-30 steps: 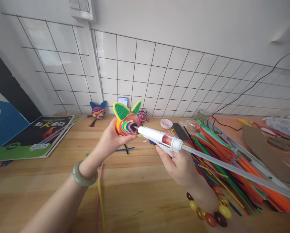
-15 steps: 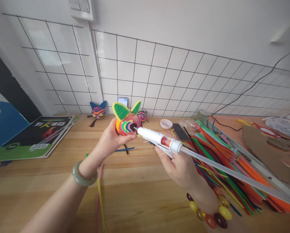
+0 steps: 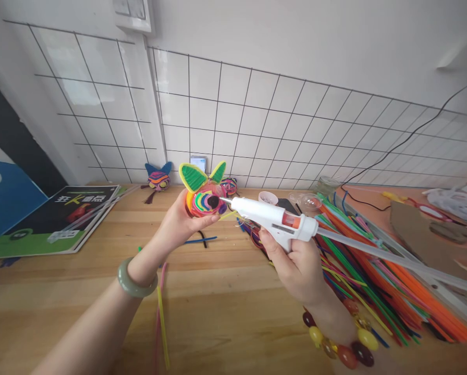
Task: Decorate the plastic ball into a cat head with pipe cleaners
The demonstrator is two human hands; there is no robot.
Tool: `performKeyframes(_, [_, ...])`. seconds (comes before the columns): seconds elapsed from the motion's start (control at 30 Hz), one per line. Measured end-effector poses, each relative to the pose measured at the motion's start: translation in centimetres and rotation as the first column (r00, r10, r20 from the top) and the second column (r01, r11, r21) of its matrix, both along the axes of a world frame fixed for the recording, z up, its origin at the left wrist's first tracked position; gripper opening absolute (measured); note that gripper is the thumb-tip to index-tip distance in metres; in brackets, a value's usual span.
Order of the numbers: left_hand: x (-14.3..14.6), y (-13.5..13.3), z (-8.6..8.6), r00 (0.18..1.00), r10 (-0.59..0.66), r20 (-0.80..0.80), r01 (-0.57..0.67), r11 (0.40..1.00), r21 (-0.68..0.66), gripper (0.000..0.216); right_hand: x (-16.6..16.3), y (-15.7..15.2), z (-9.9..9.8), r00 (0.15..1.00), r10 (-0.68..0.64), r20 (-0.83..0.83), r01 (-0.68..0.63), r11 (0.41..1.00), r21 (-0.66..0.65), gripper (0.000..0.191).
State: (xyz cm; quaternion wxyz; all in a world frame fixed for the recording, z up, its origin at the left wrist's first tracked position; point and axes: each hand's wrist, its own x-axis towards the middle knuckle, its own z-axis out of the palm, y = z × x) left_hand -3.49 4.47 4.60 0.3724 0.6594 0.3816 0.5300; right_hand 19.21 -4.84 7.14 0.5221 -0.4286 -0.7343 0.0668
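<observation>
My left hand (image 3: 182, 221) is closed around a colourful animal head (image 3: 203, 203) made of pipe cleaners, with green ears edged in yellow, striped rings and a dark round spot. In my right hand (image 3: 296, 263) is a white hot glue gun (image 3: 270, 216), gripped by its handle, with a long clear glue stick (image 3: 358, 247) trailing from its back. The gun's metal nozzle points left, close to the dark spot; whether they touch I cannot tell. Loose pipe cleaners (image 3: 200, 240) lie on the table below the head.
Bundles of pipe cleaners (image 3: 374, 271) cover the right side. A white bowl (image 3: 268, 198) and a glass jar (image 3: 328, 185) stand at the back. A blue-eared animal head (image 3: 158, 177) leans at the wall. A magazine (image 3: 61, 219) lies left; cardboard (image 3: 429, 245) lies far right.
The glue gun has moved right, its nozzle drawing back from the head and the dark spot coming into fuller view. My left hand and the head stay almost in place.
</observation>
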Motion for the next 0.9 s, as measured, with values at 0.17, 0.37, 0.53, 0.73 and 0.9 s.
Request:
performKeyframes(0.17, [-0.1,0.5,-0.2,0.998,0.020,0.054,-0.017,0.998,-0.052,0.065,0.8,0.0,0.5,0.952,0.133,-0.276,-0.226,0.911,-0.343,0.028])
performKeyframes(0.37, [-0.4,1.5,-0.7,0.994,0.014,0.110,-0.002,0.994,-0.108,0.059,2.0,2.2,-0.3,0.804,0.296,-0.516,-0.556,0.684,-0.472,0.030])
performKeyframes(0.53, [0.0,1.5,-1.4,0.995,0.025,0.093,-0.014,0.993,-0.115,0.064,1.2,2.9,-0.7,0.894,0.179,-0.411,-0.372,0.807,-0.458,0.028])
performKeyframes(0.73, [0.6,0.9,-1.6,0.999,-0.025,0.029,0.028,0.995,-0.099,0.069,0.5,2.4,-0.5,0.953,0.133,-0.271,-0.251,0.846,-0.470,0.031])
performKeyframes(0.9, [0.7,0.6,-1.4,0.999,-0.045,0.014,0.046,0.995,-0.091,0.066,0.4,2.1,-0.4,0.972,0.083,-0.220,-0.182,0.861,-0.475,0.032])
